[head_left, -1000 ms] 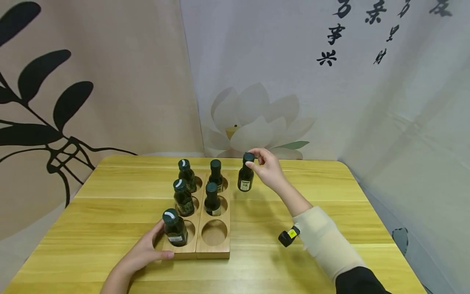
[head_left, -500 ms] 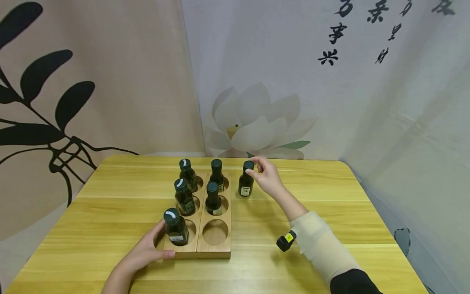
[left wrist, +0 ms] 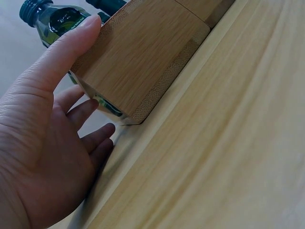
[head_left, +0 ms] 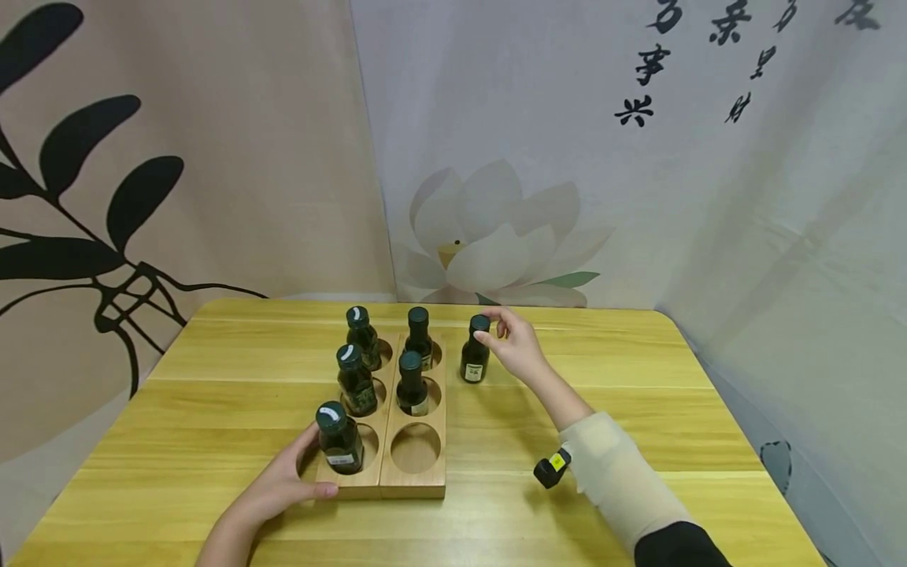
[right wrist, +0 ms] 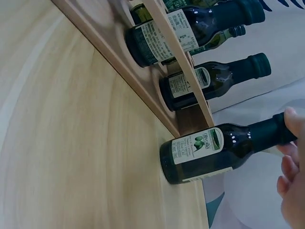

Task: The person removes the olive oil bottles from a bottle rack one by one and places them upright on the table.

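Your right hand [head_left: 517,342] has thumb and fingertips pinched on the capped neck of a slim dark-green glass bottle [head_left: 473,361], upright just right of the pale wooden two-row rack [head_left: 413,485] (table [head_left: 538,528] contact unclear). Your left hand [head_left: 283,479], fingers loosely spread, touches the rack's near-left corner.

Place: cloth-screened nook, room type unclear
Desk [head_left: 616,354]: wood-grained top
Backdrop [head_left: 453,150]: lotus-printed cloth behind the desk's far edge
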`<state>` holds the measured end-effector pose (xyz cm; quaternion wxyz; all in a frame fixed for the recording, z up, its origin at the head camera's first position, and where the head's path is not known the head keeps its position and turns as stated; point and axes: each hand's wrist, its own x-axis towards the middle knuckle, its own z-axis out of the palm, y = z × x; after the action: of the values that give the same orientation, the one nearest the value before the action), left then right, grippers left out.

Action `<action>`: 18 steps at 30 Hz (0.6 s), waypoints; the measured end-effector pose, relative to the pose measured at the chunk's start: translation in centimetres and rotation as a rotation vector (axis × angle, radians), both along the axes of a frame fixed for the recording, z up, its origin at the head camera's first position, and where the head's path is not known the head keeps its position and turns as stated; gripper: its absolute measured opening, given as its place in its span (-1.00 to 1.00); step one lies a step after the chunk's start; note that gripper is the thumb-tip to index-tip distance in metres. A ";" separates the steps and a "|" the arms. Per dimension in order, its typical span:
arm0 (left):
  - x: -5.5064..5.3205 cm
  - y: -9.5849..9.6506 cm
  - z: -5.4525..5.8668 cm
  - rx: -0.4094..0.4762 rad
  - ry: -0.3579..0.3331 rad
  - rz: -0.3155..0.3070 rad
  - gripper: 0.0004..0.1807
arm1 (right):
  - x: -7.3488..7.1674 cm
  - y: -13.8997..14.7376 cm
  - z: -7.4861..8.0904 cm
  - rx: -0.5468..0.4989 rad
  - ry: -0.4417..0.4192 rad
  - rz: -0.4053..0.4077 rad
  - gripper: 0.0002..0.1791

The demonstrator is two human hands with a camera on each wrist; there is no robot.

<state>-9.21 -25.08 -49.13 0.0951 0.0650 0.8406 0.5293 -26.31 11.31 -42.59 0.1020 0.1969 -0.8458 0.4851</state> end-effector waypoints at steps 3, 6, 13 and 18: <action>0.0 0.0 0.0 -0.010 -0.002 0.001 0.18 | 0.1 0.2 0.3 0.007 0.012 -0.011 -0.55; 0.0 0.0 0.1 -0.017 -0.005 0.000 0.18 | 0.4 0.3 0.9 -0.004 0.059 -0.012 -0.52; 0.0 -0.1 0.1 -0.025 -0.008 0.000 0.18 | 2.0 -0.8 2.7 -0.056 0.181 0.035 -0.55; 0.0 0.0 0.0 -0.011 0.002 -0.004 0.18 | 3.5 -2.4 3.0 -0.072 0.222 0.120 -0.54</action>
<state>-9.19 -25.10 -49.12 0.0956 0.0670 0.8434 0.5245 -22.77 8.87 -39.54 0.1725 0.2958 -0.7981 0.4958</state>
